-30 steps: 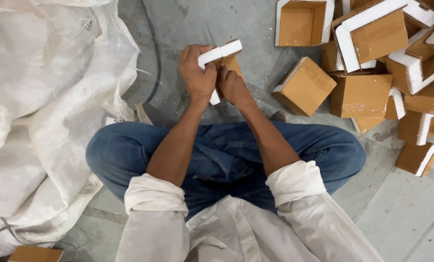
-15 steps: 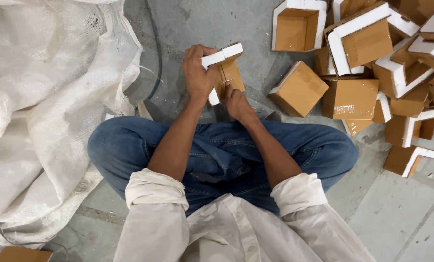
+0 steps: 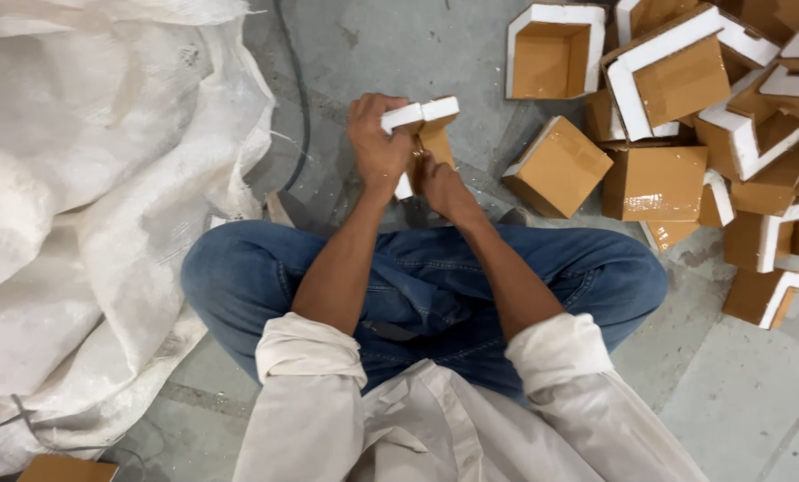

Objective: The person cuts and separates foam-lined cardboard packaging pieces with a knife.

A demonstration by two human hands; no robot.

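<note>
I sit cross-legged on a grey floor in blue jeans and a pale shirt with rolled sleeves. My left hand [image 3: 377,143] grips a white foam strip [image 3: 422,112] fitted along the top of a small brown cardboard piece [image 3: 437,143]. My right hand [image 3: 441,186] holds the same piece from below and behind, fingers curled on its lower edge. Both hands hold it a little above the floor, in front of my knees.
A heap of brown cardboard boxes with white foam edging [image 3: 703,134] fills the upper right; one loose box [image 3: 556,168] lies closest to my right knee. A large white woven sack [image 3: 96,196] covers the left. A dark cable [image 3: 299,107] runs along the floor beside it.
The hands have stayed together on the piece. The right hand has shifted down and closer under it, and the foam strip now sits more level.
</note>
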